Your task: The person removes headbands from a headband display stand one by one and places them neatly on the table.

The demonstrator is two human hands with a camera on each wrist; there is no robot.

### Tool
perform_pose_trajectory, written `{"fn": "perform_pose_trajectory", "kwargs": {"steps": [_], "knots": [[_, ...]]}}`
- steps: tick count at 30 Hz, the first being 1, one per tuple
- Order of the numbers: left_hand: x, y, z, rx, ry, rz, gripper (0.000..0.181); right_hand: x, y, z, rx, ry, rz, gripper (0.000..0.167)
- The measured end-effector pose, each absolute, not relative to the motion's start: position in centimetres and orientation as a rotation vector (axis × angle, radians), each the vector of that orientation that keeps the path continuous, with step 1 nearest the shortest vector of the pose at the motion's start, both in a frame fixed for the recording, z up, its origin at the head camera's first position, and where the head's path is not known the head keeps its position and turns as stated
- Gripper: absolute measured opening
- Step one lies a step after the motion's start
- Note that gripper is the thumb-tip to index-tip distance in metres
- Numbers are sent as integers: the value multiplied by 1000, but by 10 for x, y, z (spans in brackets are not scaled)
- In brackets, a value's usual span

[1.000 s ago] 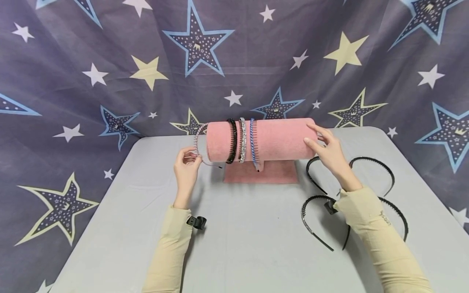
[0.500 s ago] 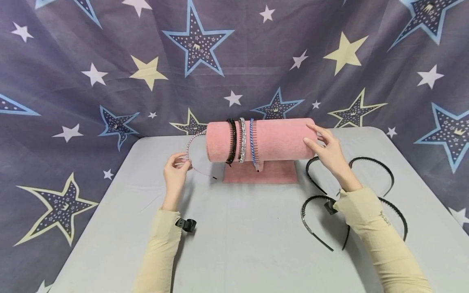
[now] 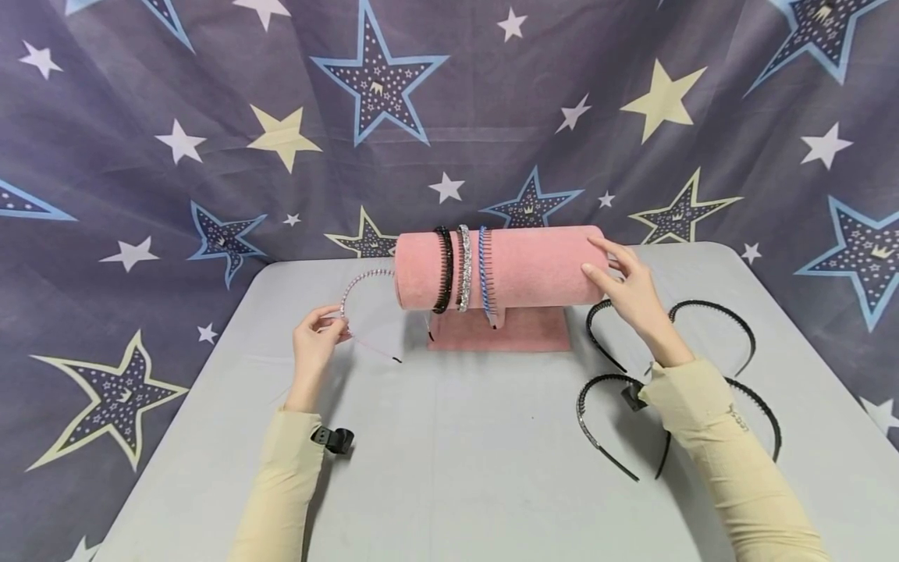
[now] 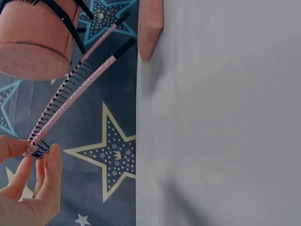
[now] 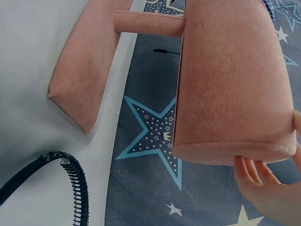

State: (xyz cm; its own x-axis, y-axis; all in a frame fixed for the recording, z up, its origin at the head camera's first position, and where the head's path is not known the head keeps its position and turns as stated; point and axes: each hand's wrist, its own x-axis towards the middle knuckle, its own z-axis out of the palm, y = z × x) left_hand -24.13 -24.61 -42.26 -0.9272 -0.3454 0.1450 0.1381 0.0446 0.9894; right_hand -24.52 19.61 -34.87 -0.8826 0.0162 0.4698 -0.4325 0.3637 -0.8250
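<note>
Dark purplish-gray curtain (image 3: pixel 463 117) runs along the far side and wraps round left and right, covered in white, yellow and blue-edged stars (image 3: pixel 377 90). Pale gray table (image 3: pixel 449 468) with rounded far corners, lighting's pretty soft.

The pink roll (image 3: pixel 548 265) and its base (image 5: pixel 89 61) are covered in a matt, short-napped, velvet-like cloth, while the table (image 3: pixel 477 453) is spread with smooth, matt fabric and the backdrop (image 3: pixel 449 117) is formed of softly creased, printed cloth. The pink headband (image 4: pixel 79 94) is given a rough, glittery finish and is tipped with smooth black ends (image 4: pixel 124 48), apparently plastic; a coarse, sparkling surface is shown by the silver headband (image 3: pixel 465 269). The sleeves (image 3: pixel 737 468) are made of matt, wrinkled cloth.
</note>
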Motion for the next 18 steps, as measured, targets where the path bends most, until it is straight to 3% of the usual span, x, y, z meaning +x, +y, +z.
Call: {"fn": "perform_pose_trajectory", "kwargs": {"steps": [3, 11, 18], "knots": [[-248, -262, -440, 197, -1998, -1989, 25, -245, 196, -348, 373, -2225, 1526, 42], [-217, -252, -402, 210, -2210, -1926, 32, -246, 196, -349, 384, -2217, 1523, 41], [-250, -298, -473, 144, -2223, -1894, 28, -247, 197, -351, 391, -2215, 1526, 41]]}}
